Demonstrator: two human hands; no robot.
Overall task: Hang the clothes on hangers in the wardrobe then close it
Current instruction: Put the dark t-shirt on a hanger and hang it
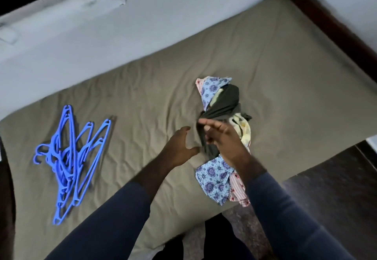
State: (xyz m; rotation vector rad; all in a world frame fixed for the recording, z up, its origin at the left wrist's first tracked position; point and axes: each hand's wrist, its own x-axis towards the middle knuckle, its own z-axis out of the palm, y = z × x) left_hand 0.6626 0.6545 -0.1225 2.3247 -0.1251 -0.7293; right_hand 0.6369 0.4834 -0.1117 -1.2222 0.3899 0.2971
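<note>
Clothes pile (214, 178) and blue hangers (71, 157) on tan-sheeted bed (142, 92); two hands at the pile.
Pile: crumpled, near the bed's front edge, floral blue, striped pink, yellow and dark olive garment (226, 102); right hand (226, 143): fingers partly curled, grasping the bunched olive garment, lifted off the heap; left hand (179, 147): released, fingers spread, just beside the garment; hangers: tangled heap, well apart, far left.

Dim, cool, even light; soft shadows; slight motion blur throughout; wide-angle bending at the edges
</note>
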